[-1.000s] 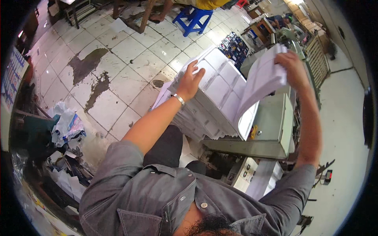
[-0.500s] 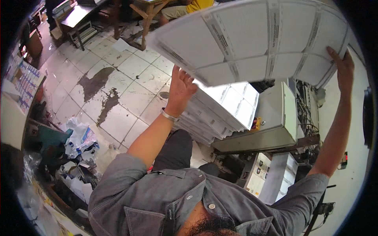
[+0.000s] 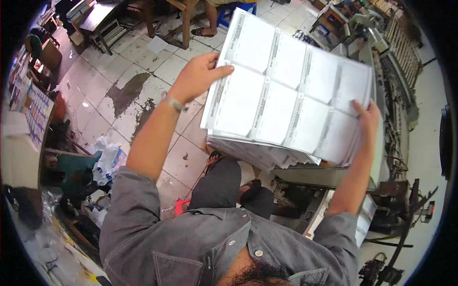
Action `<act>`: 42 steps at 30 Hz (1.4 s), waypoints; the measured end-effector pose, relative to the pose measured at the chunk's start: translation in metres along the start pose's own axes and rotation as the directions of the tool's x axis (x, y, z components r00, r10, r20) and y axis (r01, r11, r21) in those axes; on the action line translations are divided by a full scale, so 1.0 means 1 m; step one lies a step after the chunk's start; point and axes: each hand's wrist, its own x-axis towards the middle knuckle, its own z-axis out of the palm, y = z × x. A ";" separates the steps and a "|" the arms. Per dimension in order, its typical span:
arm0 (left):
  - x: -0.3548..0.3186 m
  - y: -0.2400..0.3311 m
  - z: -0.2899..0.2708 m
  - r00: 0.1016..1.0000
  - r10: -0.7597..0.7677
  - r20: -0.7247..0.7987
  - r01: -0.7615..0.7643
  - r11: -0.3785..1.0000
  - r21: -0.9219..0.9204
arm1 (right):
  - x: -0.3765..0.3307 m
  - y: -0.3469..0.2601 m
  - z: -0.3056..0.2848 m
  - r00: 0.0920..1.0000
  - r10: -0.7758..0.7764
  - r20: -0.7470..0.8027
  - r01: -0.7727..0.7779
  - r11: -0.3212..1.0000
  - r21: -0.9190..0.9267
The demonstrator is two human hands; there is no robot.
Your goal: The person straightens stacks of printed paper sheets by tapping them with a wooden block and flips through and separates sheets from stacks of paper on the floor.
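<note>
A sheaf of large white printed paper sheets (image 3: 284, 88), divided into several framed panels, is held tilted in front of me. My left hand (image 3: 198, 76) is closed on its left edge, the thumb lying over the top face. At the opposite edge my right hand (image 3: 367, 121) grips the sheaf, its thumb on the printed face and the other fingers hidden beneath. Below the sheaf rises a tall stack of similar paper (image 3: 262, 151), mostly covered by it. Whether the sheaf's lower edge touches the stack, I cannot tell.
A pale metal cabinet (image 3: 305, 177) stands beside the stack, partly covered. Crumpled plastic and paper scraps (image 3: 107, 162) lie at the left on the stained tile floor (image 3: 183, 159). Past the sheets sit a wooden table (image 3: 186, 21) and another person's leg (image 3: 211, 19). Machinery (image 3: 381, 47) lines the right.
The sheaf has come down and toward me, its printed face now turned up over the stack. My left hand has moved up onto its left edge; my right hand has lowered with it.
</note>
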 end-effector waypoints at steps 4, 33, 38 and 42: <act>0.134 -0.074 0.022 0.971 -0.225 0.076 0.104 0.687 0.719 | 0.061 0.162 0.086 0.992 0.118 -0.044 -0.126 0.937 -0.325; 0.313 0.077 0.097 0.819 -0.529 0.221 -0.096 0.253 0.963 | 0.173 -0.090 0.073 0.852 0.289 0.436 0.118 0.706 -0.699; 0.337 0.073 0.029 0.774 -0.568 0.278 0.411 0.786 0.462 | 0.217 -0.020 0.004 0.808 0.336 0.484 -0.348 0.935 -0.067; 0.341 0.068 0.008 0.727 -0.580 0.367 0.597 0.798 0.078 | 0.216 -0.003 -0.038 0.736 0.480 0.478 -0.649 0.700 0.297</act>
